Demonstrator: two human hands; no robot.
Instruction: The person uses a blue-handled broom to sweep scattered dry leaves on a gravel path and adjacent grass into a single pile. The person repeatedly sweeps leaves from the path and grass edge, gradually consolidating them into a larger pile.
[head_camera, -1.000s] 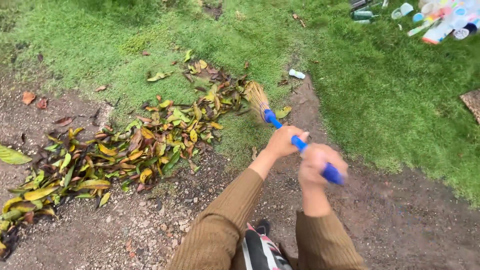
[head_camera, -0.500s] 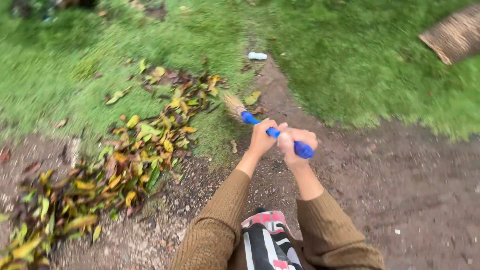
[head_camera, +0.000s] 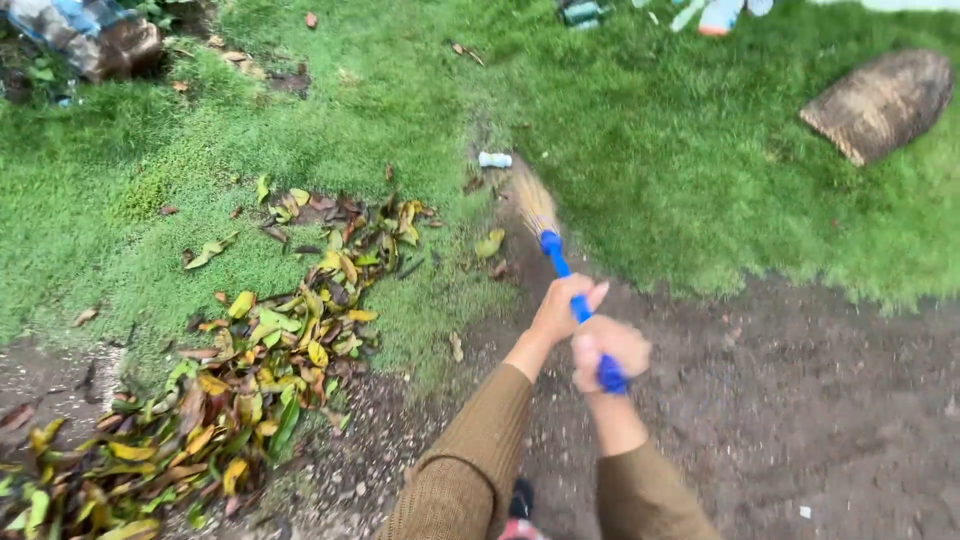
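Both my hands grip a short broom with a blue handle (head_camera: 556, 257) and straw bristles (head_camera: 530, 203). My left hand (head_camera: 562, 305) holds the handle higher up. At the handle's lower end sits my right hand (head_camera: 606, 350). The bristles reach out over the edge between grass and bare dirt, close to a small white scrap (head_camera: 494, 159). A long pile of yellow, green and brown fallen leaves (head_camera: 262, 345) lies to the left of the broom. Both arms wear brown knitted sleeves.
Bare dirt ground (head_camera: 800, 400) spreads to the right and below. A brown woven basket (head_camera: 880, 100) lies on the grass at the upper right. Bottles and litter (head_camera: 700, 15) sit at the top edge, and a rubbish heap (head_camera: 85, 35) at the top left.
The broom has swung forward and away from the leaf pile, with bristles now blurred near the white scrap. My view has shifted, so the basket appears at the upper right.
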